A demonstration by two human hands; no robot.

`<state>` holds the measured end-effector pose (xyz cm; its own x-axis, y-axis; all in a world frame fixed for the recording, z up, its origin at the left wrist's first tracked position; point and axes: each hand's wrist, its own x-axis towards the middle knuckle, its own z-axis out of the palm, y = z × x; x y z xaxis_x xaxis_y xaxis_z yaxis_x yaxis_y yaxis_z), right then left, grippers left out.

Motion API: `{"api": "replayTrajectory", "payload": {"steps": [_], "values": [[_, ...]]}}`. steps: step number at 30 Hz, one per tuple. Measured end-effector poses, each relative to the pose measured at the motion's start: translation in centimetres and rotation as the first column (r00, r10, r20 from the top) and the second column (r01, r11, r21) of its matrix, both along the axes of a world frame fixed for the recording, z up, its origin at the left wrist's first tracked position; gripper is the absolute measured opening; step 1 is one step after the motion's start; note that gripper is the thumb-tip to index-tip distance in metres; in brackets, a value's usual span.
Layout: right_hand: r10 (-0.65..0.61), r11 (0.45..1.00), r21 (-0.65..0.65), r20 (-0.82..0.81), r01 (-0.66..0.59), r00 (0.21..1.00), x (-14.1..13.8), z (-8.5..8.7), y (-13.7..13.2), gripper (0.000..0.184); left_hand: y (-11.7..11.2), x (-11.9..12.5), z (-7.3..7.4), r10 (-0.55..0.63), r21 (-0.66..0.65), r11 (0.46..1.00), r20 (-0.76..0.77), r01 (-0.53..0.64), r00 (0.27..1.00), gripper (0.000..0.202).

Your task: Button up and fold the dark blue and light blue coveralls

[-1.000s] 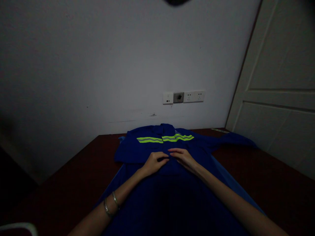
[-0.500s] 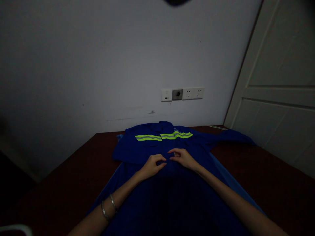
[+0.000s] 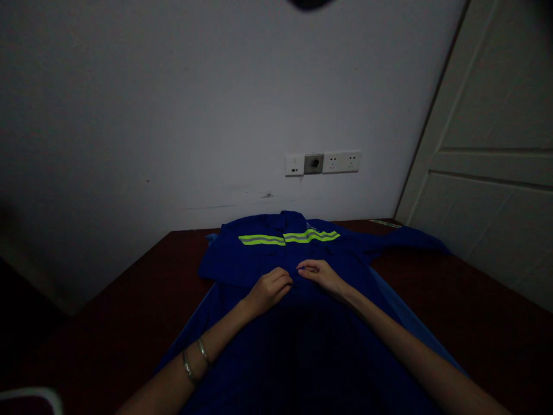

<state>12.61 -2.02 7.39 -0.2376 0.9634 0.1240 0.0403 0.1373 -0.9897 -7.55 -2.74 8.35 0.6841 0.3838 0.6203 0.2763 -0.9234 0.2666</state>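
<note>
A blue work jacket [image 3: 242, 262] with yellow-green and grey reflective strips lies spread out, its collar toward the wall. My left hand [image 3: 271, 288] is closed in a pinch on the front of the jacket, near its middle line below the strips. Just to the right, my right hand [image 3: 322, 275] also pinches, thumb and forefinger together, at the jacket's front. A small dark fold of cloth shows at the fingertips; the dim light hides its detail. Two silver bangles [image 3: 202, 350] circle my left forearm.
The jacket lies on a dark red-brown table [image 3: 142, 276] against a pale wall [image 3: 194, 115]. Wall sockets [image 3: 341, 162] sit above it. A white panelled door [image 3: 488, 213] stands at the right. Light blue cloth [image 3: 404, 311] shows beneath the jacket. A pale curved rim [image 3: 41, 393] appears at lower left.
Both hands have closed from loosely parted fingers into pinches at the jacket's front. The jacket lies as before; the view has shifted slightly.
</note>
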Motion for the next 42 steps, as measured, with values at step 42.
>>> {"api": "replayTrajectory", "payload": {"steps": [42], "values": [[-0.212,0.959,0.179,-0.068,0.221,0.975,-1.6,-0.6,-0.4,0.035,0.3,0.2,1.0,0.059,-0.289,0.957,0.128,-0.02,0.99,0.019]]}}
